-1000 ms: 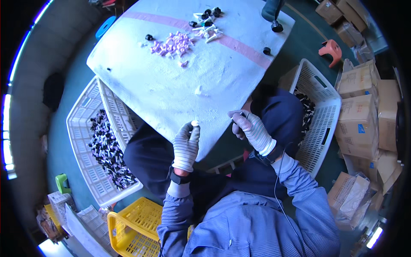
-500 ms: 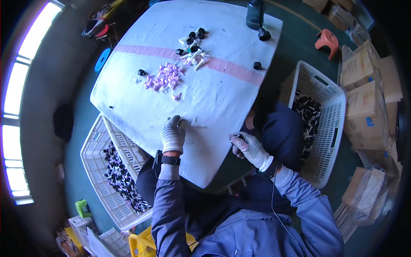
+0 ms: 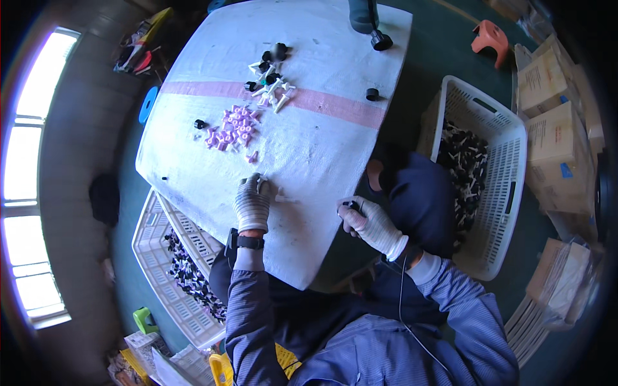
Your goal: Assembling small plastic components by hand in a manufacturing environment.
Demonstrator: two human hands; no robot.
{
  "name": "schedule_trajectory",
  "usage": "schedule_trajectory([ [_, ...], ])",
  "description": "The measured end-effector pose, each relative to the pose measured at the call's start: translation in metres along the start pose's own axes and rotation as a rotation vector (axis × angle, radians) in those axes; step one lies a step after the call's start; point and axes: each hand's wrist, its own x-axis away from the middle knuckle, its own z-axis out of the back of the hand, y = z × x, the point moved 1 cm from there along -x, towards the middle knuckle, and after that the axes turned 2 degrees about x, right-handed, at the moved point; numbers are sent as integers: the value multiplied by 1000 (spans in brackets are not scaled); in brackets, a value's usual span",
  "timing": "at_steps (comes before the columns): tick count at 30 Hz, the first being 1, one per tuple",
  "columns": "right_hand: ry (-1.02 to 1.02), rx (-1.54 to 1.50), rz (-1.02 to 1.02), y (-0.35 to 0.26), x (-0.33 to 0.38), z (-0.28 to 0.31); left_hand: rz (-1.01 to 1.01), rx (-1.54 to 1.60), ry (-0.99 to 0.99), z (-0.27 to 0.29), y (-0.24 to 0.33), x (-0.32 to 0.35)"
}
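White part [image 3: 284,197] lies just beside left hand [image 3: 252,201].

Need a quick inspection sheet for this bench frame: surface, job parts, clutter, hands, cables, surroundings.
Surface: table under white cloth with a pink stripe.
Job's things: small white part by the left hand; small black part in the right hand.
Clutter: pink parts pile; black and white parts; loose black caps.
Grippers: left hand gloved, resting on the cloth; right hand gloved, pinching.
Cables: thin wire down the jacket.
Surroundings: white baskets of parts on both sides; cardboard boxes; orange stool.
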Motion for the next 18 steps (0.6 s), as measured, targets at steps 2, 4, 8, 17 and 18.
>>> schedule_trajectory([
  [2, 28, 43, 106, -5, -5, 3, -46, -55, -8, 1, 2, -2],
  [4, -1, 46, 58, -22, -5, 4, -54, -45, 46, 4, 2, -4],
  [8, -12, 54, 74, -36, -7, 7, -209, 143, 124, 4, 29, -29],
  [17, -27, -123, -26, -30, -3, 14, -132, -143, -113, -43, 100, -156],
  [18, -68, -186, -47, -31, -3, 16, -100, -197, -165, -50, 96, -166],
])
